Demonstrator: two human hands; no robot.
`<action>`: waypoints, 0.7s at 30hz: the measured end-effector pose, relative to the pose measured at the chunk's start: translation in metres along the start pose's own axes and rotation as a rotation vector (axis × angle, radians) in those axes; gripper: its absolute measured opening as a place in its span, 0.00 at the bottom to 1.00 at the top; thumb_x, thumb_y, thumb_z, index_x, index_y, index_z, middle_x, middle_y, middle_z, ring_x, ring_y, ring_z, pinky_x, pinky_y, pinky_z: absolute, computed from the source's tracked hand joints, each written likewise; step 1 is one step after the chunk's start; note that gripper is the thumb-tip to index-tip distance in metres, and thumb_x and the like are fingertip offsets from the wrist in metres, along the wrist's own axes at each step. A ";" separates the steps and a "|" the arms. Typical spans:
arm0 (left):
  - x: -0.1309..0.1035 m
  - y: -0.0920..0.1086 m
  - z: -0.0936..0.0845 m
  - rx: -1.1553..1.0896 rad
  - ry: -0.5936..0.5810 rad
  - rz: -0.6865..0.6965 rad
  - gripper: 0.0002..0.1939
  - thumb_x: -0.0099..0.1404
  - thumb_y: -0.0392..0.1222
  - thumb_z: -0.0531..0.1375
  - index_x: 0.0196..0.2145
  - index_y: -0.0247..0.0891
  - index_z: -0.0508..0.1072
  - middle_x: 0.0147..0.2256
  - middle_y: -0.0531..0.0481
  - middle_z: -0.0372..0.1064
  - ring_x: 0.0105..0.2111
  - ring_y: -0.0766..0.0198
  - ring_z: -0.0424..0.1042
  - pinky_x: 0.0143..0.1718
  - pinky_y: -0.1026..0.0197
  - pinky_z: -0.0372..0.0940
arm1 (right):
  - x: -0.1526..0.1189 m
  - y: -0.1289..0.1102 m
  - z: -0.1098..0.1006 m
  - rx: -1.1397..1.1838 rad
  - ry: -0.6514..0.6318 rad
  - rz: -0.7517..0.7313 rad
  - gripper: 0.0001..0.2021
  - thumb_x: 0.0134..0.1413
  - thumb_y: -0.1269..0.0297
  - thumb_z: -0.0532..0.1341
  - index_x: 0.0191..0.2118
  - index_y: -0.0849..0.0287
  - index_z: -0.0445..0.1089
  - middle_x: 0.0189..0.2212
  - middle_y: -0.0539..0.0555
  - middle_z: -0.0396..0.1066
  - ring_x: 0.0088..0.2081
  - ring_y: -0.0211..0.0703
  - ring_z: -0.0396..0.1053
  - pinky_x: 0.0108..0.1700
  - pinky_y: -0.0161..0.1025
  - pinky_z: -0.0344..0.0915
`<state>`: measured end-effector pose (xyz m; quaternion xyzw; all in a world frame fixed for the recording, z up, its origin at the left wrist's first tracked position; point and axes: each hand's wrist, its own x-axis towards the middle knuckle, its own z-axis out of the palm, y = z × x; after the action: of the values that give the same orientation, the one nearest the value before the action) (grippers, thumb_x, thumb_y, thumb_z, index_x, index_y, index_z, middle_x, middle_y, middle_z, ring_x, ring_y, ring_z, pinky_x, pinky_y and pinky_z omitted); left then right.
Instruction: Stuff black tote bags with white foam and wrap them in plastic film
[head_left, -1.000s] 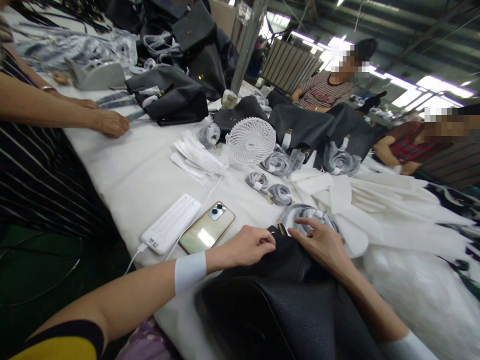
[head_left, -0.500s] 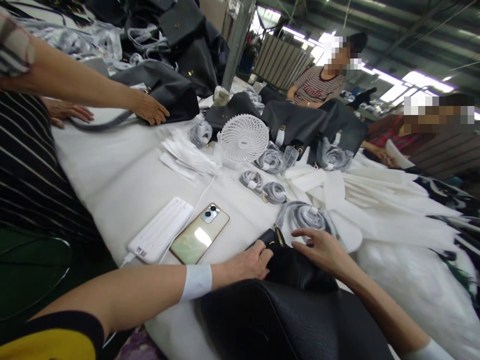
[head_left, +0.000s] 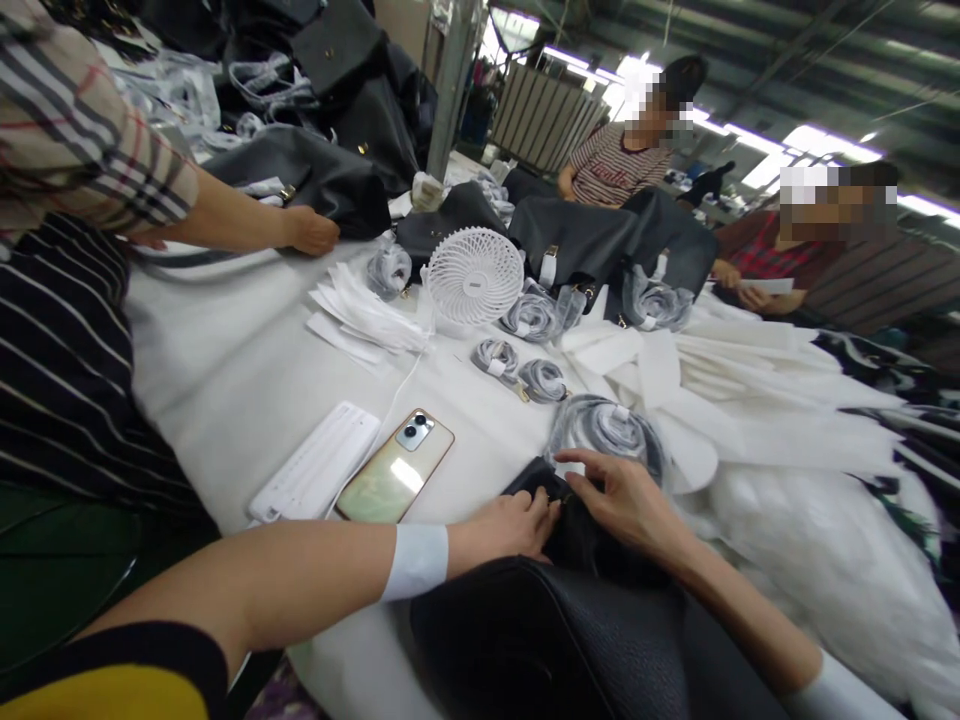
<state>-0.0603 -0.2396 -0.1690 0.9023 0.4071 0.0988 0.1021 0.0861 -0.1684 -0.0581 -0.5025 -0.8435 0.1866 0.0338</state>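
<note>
A black leather bag (head_left: 540, 640) lies in front of me on the white-covered table, its narrow upper end pointing away. Curled over that upper end, my left hand (head_left: 517, 522) grips the black material. My right hand (head_left: 622, 500) is at the same end, thumb and forefinger drawn close together. A small pale patch shows between those fingertips, but I cannot make out what it is. The gold clasp is mostly covered by my hands. Just beyond my right hand lies a wrapped coiled strap (head_left: 607, 430).
A phone (head_left: 397, 468) and a white power bank (head_left: 319, 462) lie left of my hands. Past them stand a white fan (head_left: 474, 278), paper slips (head_left: 367, 315) and small wrapped coils (head_left: 541, 380). White sheets (head_left: 757, 400) cover the right side. A co-worker's hand (head_left: 311, 232) touches another black bag (head_left: 300, 170).
My right hand has moved left onto the bag's end, its fingertips closing. My left hand has shifted slightly right, and the gold clasp is now mostly hidden. The co-worker at left has leaned in.
</note>
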 end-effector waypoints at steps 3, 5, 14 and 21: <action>0.004 -0.002 -0.009 0.002 0.021 -0.014 0.31 0.71 0.52 0.50 0.62 0.25 0.54 0.52 0.31 0.64 0.42 0.52 0.70 0.35 0.54 0.68 | -0.002 0.010 -0.002 -0.026 0.063 0.036 0.20 0.53 0.56 0.53 0.44 0.59 0.76 0.18 0.49 0.65 0.20 0.39 0.60 0.27 0.37 0.55; 0.006 -0.003 -0.015 -0.012 0.032 -0.031 0.26 0.72 0.45 0.48 0.62 0.28 0.54 0.49 0.35 0.66 0.41 0.52 0.71 0.32 0.54 0.67 | -0.006 0.018 -0.006 -0.025 0.080 0.071 0.21 0.53 0.54 0.54 0.44 0.60 0.76 0.18 0.49 0.65 0.21 0.40 0.61 0.27 0.37 0.56; 0.014 0.003 -0.004 0.008 0.017 -0.193 0.24 0.71 0.37 0.44 0.63 0.35 0.53 0.51 0.36 0.62 0.39 0.54 0.70 0.27 0.57 0.65 | 0.018 0.012 -0.004 0.208 0.004 0.066 0.21 0.52 0.55 0.57 0.46 0.63 0.74 0.17 0.46 0.63 0.19 0.36 0.58 0.24 0.34 0.54; 0.014 -0.003 0.002 -0.115 -0.046 -0.214 0.29 0.71 0.46 0.48 0.66 0.36 0.47 0.56 0.36 0.57 0.44 0.50 0.68 0.30 0.55 0.68 | -0.006 0.005 -0.022 0.254 0.246 0.152 0.19 0.55 0.55 0.56 0.47 0.60 0.74 0.43 0.59 0.76 0.45 0.51 0.72 0.45 0.45 0.68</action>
<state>-0.0522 -0.2273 -0.1705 0.8485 0.4921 0.0898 0.1728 0.0988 -0.1655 -0.0389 -0.5756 -0.7622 0.2306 0.1856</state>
